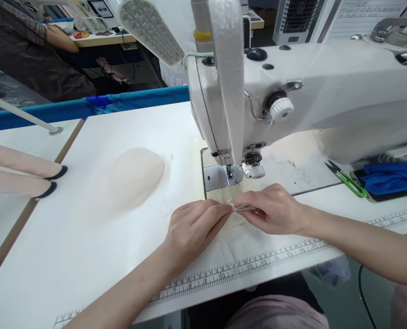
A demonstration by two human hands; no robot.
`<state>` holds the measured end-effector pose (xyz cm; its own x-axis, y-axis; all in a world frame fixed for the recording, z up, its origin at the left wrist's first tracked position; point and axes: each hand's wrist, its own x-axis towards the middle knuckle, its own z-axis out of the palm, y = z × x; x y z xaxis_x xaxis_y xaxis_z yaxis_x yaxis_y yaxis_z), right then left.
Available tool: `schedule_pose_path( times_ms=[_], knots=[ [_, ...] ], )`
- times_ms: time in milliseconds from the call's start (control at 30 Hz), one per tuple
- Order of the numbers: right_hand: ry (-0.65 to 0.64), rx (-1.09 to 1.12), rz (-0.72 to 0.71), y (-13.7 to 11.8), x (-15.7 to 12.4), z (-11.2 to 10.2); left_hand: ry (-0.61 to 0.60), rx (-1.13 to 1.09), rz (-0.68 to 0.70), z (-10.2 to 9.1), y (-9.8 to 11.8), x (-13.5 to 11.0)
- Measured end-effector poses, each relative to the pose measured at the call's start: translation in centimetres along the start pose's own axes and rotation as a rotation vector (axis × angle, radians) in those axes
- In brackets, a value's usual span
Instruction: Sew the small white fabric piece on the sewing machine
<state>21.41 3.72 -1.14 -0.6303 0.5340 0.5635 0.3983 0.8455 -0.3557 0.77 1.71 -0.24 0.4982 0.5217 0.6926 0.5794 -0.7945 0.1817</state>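
pinching fabric strip (243,208) between left hand (192,228) and right hand (273,210), both closed on it | presser foot (229,172) at 12 o'clock | prob best keeping strip flat, edges even, grip light

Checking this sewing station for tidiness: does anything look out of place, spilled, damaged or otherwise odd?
Nothing stands out. The left hand and right hand pinch a small pale strip in front of the presser foot. A beige pad lies on the table to the left; green snips rest beside blue cloth on the right.
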Motion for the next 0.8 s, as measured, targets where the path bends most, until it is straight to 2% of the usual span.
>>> schedule_pose_path(
  times_ms=[500, 567, 700, 800],
  knots=[
    [0.130, -0.111, -0.103, 0.2, 0.1, -0.1, 0.008, 0.008, 0.027, -0.1, 0.1, 0.1],
    [0.156, -0.150, -0.171, 0.4, 0.0, -0.3, 0.005, 0.010, 0.019, -0.1, 0.2, 0.1],
    [0.203, -0.291, -0.413, 0.4, 0.0, -1.1, -0.006, 0.006, -0.045, -0.2, 0.6, 0.2],
    [0.218, -0.388, -0.524, 0.2, 0.3, -1.7, -0.025, 0.000, -0.085, -0.2, 0.8, 0.2]
  ],
)
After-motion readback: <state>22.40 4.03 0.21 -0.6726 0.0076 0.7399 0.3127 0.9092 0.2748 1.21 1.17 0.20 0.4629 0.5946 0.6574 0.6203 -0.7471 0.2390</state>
